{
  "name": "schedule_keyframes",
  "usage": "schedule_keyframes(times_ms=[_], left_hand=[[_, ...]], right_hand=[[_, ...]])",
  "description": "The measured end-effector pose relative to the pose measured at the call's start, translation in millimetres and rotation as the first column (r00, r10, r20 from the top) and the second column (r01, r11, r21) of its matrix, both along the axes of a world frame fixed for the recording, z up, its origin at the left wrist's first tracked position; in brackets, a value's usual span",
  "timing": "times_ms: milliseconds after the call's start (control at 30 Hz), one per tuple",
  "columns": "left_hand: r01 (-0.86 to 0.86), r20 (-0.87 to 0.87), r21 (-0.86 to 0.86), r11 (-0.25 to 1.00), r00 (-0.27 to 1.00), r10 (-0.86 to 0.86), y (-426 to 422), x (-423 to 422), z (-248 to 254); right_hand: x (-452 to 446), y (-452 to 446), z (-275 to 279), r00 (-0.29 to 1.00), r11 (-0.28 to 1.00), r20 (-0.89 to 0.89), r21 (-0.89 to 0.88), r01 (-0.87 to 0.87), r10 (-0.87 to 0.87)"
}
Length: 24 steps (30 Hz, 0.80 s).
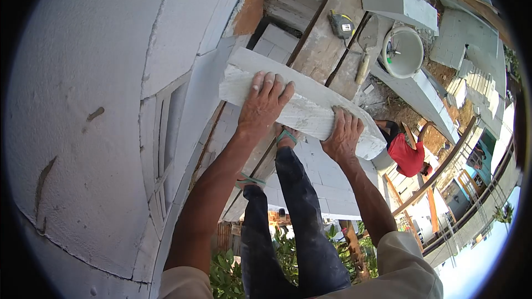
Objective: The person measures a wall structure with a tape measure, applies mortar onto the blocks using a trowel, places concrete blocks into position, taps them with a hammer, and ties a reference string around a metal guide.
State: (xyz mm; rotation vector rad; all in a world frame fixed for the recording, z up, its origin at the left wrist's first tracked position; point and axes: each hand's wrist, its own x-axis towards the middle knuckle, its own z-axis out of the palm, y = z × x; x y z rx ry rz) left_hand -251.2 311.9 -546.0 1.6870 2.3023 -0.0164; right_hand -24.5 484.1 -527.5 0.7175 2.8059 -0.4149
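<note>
Left hand [266, 99] and right hand [343, 135] are both partly curled, gripping a long, pale block [307, 115] of rectangular shape, its side rough and powdery. It is beyond the legs [303, 205], over weathered wooden planks [317, 52], hiding part of them; whether it rests there, I cannot tell. Both palms are turned to the block and hidden.
</note>
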Motion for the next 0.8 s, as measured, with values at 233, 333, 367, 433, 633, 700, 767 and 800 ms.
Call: schedule_keyframes(times_ms=[233, 333, 367, 433, 633, 700, 767, 800], left_hand=[[-0.167, 0.157, 0.090, 0.982, 0.976, 0.151, -9, 19, -7], [-0.296, 0.245, 0.052, 0.954, 0.930, 0.275, -13, 49, 0], [-0.360, 0.313, 0.015, 0.933, 0.888, 0.338, -17, 66, 3], [-0.293, 0.363, -0.015, 0.956, 0.889, 0.279, -29, 98, 10], [-0.362, 0.362, -0.144, 0.921, 0.847, 0.389, -9, 103, 26], [-0.446, 0.347, -0.106, 0.889, 0.821, 0.453, 4, 93, 10], [-0.415, 0.303, -0.078, 0.906, 0.856, 0.418, 11, 107, 1], [-0.375, 0.259, -0.056, 0.925, 0.890, 0.376, 16, 116, -2]], right_hand=[[1, -1, -2, 1.000, 1.000, -0.007, -0.025, 0.018, -0.018], [-4, 9, -3, 0.999, 1.000, -0.035, -0.027, -0.005, 0.004], [-7, 15, -3, 1.000, 0.999, -0.015, -0.041, -0.009, 0.008], [-13, 24, -1, 1.000, 0.999, 0.007, -0.052, 0.001, -0.001], [-16, 32, -1, 1.000, 0.997, -0.013, -0.068, -0.026, 0.025], [-13, 33, -3, 1.000, 0.996, 0.003, -0.084, -0.019, 0.019], [-16, 35, -6, 0.999, 0.995, -0.004, -0.096, -0.038, 0.037], [-17, 35, -4, 0.999, 0.995, -0.013, -0.094, -0.033, 0.032]])
